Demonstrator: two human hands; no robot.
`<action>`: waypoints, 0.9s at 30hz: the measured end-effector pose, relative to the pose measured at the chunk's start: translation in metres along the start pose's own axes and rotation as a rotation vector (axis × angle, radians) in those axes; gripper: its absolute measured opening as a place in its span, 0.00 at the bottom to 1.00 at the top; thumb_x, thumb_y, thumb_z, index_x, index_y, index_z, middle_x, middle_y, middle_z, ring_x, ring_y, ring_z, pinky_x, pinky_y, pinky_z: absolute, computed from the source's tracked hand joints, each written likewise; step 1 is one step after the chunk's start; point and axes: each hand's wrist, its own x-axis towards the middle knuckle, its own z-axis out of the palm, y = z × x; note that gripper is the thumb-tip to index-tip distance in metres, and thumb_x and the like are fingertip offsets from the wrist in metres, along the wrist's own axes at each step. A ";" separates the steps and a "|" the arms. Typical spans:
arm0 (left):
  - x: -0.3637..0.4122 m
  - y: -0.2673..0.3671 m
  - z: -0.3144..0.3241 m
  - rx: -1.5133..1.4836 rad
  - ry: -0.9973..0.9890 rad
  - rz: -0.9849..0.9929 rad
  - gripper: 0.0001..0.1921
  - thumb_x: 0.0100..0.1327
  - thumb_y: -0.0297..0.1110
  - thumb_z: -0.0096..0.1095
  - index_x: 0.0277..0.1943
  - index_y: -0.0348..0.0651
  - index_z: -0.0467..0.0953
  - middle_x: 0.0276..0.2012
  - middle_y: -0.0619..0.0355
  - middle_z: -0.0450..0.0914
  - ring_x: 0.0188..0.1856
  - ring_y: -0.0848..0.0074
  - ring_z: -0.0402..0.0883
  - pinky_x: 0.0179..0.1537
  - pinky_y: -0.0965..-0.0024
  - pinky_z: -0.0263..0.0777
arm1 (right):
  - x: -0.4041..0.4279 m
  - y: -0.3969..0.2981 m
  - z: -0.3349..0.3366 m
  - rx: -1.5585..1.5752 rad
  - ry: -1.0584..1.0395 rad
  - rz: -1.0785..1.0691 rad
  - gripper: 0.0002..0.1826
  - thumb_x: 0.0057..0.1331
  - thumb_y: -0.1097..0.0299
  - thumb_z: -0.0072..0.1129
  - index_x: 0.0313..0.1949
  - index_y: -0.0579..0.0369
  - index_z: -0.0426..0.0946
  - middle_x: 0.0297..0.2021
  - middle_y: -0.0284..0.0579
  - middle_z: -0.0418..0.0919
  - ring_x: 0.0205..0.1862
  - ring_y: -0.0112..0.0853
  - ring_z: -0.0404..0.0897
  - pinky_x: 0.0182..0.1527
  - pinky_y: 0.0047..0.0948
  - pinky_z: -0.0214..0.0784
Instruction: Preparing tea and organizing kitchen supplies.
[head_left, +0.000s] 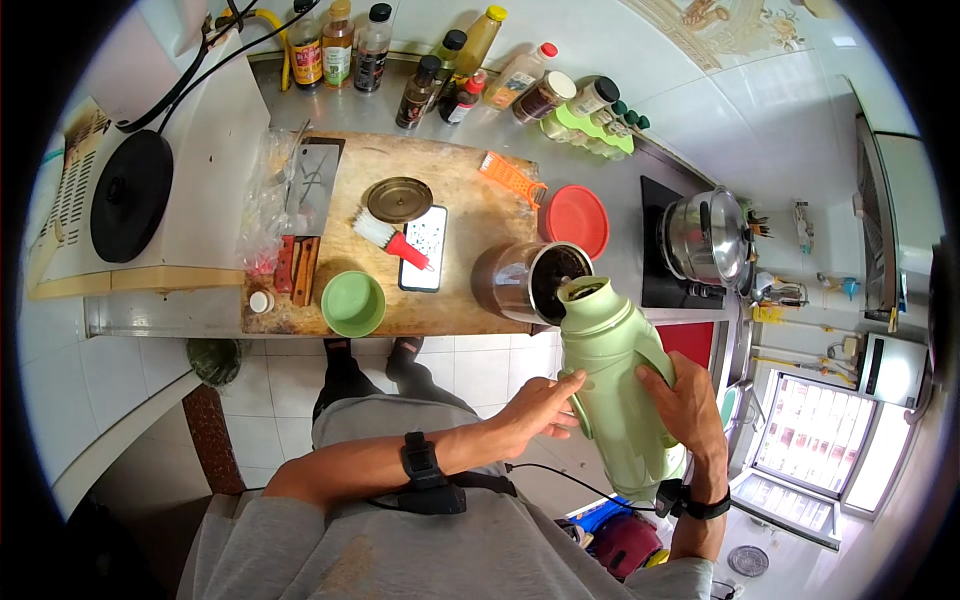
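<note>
A pale green thermos flask tilts forward, its open mouth at the rim of a metal canister that holds something dark. A thin stream seems to run from the mouth into the canister. My right hand grips the flask's handle on the right side. My left hand has its thumb against the flask's left side by a second handle, with the fingers partly hidden. On the wooden board lie a round metal lid, a red-handled brush across a smartphone, and a green bowl.
An orange grater and a red plastic bowl lie beyond the canister. A cleaver rests at the board's left. Several sauce bottles line the wall. At right a steel pot stands on a black cooktop.
</note>
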 end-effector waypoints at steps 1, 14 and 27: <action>0.000 0.000 0.000 0.000 0.000 0.000 0.49 0.62 0.72 0.53 0.59 0.21 0.64 0.51 0.40 0.72 0.56 0.52 0.77 0.47 0.60 0.78 | 0.000 -0.001 -0.001 -0.009 -0.008 0.005 0.17 0.66 0.61 0.61 0.35 0.67 0.76 0.23 0.54 0.77 0.25 0.37 0.76 0.29 0.36 0.67; -0.002 0.003 0.000 0.014 0.004 0.009 0.50 0.63 0.71 0.51 0.61 0.18 0.62 0.54 0.34 0.71 0.56 0.52 0.78 0.46 0.62 0.79 | 0.001 -0.003 -0.002 -0.008 -0.008 0.020 0.17 0.66 0.61 0.61 0.36 0.68 0.76 0.24 0.61 0.78 0.26 0.47 0.81 0.30 0.40 0.69; -0.002 0.008 0.001 -0.005 0.015 -0.017 0.48 0.62 0.71 0.53 0.60 0.22 0.63 0.55 0.37 0.71 0.56 0.53 0.78 0.47 0.61 0.78 | 0.002 -0.008 -0.005 -0.051 -0.011 -0.001 0.17 0.65 0.61 0.61 0.36 0.68 0.76 0.24 0.61 0.78 0.27 0.49 0.81 0.30 0.41 0.69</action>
